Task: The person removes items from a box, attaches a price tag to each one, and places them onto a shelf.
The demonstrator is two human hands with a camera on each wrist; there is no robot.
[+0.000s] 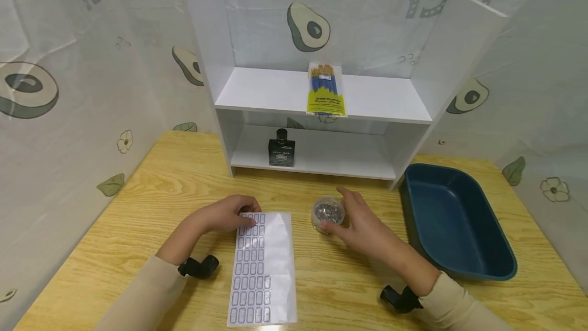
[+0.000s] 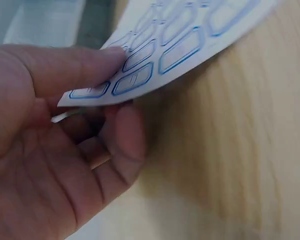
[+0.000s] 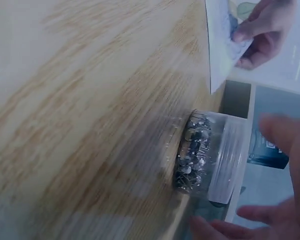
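My left hand (image 1: 231,212) pinches the top left corner of a sheet of stickers (image 1: 280,269) between thumb and fingers. Rows of blue-bordered labels run down its left side, and the right strip is blank; in the left wrist view the sheet's corner (image 2: 135,80) bends up off the wood. To the right stands a clear round jar (image 1: 328,212) with a lid, holding small silver metal pieces that look like tacks (image 3: 192,150). My right hand (image 1: 365,223) is spread beside it, thumb and fingers apart on either side; the right wrist view shows a gap between fingers and jar.
A white two-tier shelf (image 1: 275,88) stands behind. It bears a pack of artist brushes (image 1: 326,91) above and a dark perfume bottle (image 1: 282,151) below, each with a small label. A deep blue-green basin (image 1: 459,218) sits on the table (image 1: 184,167) at right.
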